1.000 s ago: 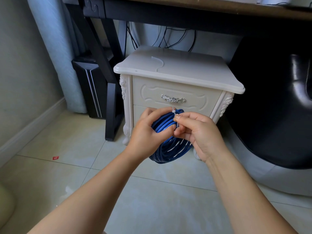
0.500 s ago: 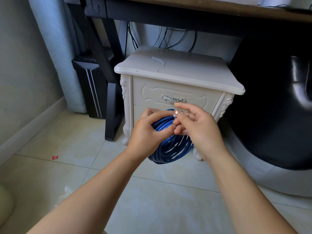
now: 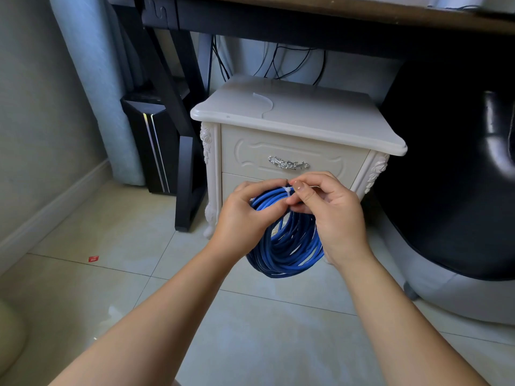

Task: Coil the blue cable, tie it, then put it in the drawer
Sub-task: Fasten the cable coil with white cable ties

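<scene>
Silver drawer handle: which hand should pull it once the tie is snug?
Right, probably. The right hand only pinches the white tie, with its fingertips just below the ornate silver drawer handle. The left hand grips the coiled blue cable, so it can carry that.

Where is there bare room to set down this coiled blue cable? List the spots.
The top of the white bedside cabinet is bare except a clear curved plastic piece near its back left. The pale tiled floor before the cabinet, between the black desk leg and the black chair, is open. Crowded: black wires hang behind the cabinet.
</scene>
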A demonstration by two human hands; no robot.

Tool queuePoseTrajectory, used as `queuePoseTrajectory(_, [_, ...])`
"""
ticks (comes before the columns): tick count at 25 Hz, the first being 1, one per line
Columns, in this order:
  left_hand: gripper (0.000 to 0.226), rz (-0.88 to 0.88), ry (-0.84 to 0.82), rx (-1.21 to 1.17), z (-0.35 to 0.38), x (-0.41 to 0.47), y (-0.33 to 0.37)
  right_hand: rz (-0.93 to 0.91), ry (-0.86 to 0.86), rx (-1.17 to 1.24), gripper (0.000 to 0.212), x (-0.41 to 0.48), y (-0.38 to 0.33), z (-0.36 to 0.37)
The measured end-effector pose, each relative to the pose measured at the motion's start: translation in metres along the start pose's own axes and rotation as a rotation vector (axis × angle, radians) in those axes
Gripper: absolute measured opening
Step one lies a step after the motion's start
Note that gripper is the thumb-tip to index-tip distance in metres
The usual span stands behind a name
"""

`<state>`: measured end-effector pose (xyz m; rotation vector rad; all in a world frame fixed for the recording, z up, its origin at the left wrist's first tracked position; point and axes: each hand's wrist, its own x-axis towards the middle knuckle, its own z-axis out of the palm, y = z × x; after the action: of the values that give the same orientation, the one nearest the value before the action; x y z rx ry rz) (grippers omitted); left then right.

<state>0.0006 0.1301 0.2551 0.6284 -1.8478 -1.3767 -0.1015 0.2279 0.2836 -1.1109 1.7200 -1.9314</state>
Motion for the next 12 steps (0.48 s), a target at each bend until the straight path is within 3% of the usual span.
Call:
queuePoseTrajectory(3, [0.027,-0.133,0.055,-0.200,-0.001,0.000,-0.003,0.008,0.101,-0.097,0.015,0.004,-0.006,-0.002])
queuePoseTrajectory(5, [0.024,-0.218,0.180,-0.359,-0.005,0.003,-0.003,0.066,0.295,-0.311,0.042,0.008,-0.002,-0.014])
queuePoseTrajectory(7, [0.024,-0.265,0.305,-0.543,-0.009,0.008,-0.001,0.392,0.252,-0.276,0.089,0.009,0.009,-0.023])
queuePoseTrajectory(9, [0.032,-0.301,0.376,-0.718,-0.010,0.013,0.000,0.743,0.007,0.046,0.119,0.002,0.023,-0.017])
queuePoseTrajectory(10, [0.036,-0.316,0.385,-0.783,-0.008,0.014,-0.001,0.819,-0.078,0.212,0.112,0.001,0.031,-0.012])
queuePoseTrajectory(12, [0.040,-0.348,0.343,-0.857,-0.004,0.013,-0.004,0.820,-0.083,0.440,0.073,0.001,0.039,-0.002])
